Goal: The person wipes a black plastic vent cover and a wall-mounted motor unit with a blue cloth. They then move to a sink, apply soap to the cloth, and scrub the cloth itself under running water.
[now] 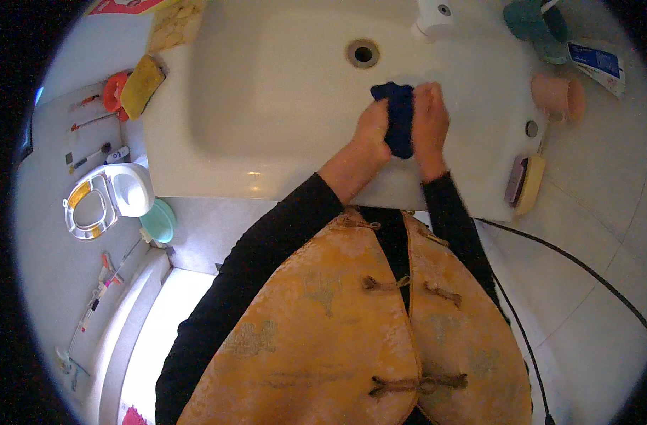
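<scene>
My left hand (371, 130) and my right hand (430, 119) hold a bunched dark navy cloth (400, 122) between them. They are over the near right part of a white washbasin (281, 122). The left fingers curl around the cloth's left side, and the right hand presses along its right edge. Just beyond the cloth lies the round drain (363, 53). A white faucet (433, 18) stands past my right hand at the basin's back. Whether the cloth is wet cannot be seen.
Along the right rim are a teal cup (533, 32), a tube (595, 61), a pink cup (554, 97) and a sponge (530, 185). On the left are a yellow sponge (142, 87), a white plastic holder (108, 199) and a green bowl (160, 221). A black cable (573, 265) runs at right.
</scene>
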The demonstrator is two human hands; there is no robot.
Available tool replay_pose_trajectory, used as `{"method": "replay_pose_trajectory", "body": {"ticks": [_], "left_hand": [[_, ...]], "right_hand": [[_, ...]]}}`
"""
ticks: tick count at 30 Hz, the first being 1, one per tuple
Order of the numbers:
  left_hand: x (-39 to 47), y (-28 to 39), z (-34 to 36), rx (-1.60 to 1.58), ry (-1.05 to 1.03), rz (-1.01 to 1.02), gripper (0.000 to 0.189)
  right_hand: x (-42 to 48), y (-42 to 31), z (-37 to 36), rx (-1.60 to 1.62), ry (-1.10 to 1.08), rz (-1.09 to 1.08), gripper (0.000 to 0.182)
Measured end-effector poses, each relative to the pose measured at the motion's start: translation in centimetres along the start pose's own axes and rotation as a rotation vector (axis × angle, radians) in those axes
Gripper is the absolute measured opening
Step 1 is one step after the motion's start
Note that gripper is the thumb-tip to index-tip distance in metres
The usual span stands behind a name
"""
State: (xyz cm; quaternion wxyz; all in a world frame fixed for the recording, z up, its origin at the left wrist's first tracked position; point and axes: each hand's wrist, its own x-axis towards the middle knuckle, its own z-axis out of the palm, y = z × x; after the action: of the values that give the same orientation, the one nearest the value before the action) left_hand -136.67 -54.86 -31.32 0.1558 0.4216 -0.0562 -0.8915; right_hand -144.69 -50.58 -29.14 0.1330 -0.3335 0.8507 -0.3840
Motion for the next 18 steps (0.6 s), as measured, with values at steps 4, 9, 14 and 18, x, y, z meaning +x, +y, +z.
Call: {"method": "replay_pose_trajectory", "body": {"ticks": [4,9,14,18], "left_hand": [[0.4,0.1,-1.9,-0.408,-0.214,-0.178,0.026],[-2.2,1.7,2.9,0.023,0.113,0.025,0.025],[-1.1,4.4,1.7,0.279,-0.046,0.494,0.038],[-1.1,4.2,0.5,0.251,-0.162,0.609,0.041]], "right_hand": [[-2.9,-3.2,0.6,-0.043,-0.032,-0.177,0.021],[2.6,0.6,-1.2,0.075,0.032,0.045,0.038],[0.8,-2.4,-2.4,0.905,-0.452,0.65,0.032],[1.9,1.2,-1.7,1.275,-0.413,0.712,0.017]]}}
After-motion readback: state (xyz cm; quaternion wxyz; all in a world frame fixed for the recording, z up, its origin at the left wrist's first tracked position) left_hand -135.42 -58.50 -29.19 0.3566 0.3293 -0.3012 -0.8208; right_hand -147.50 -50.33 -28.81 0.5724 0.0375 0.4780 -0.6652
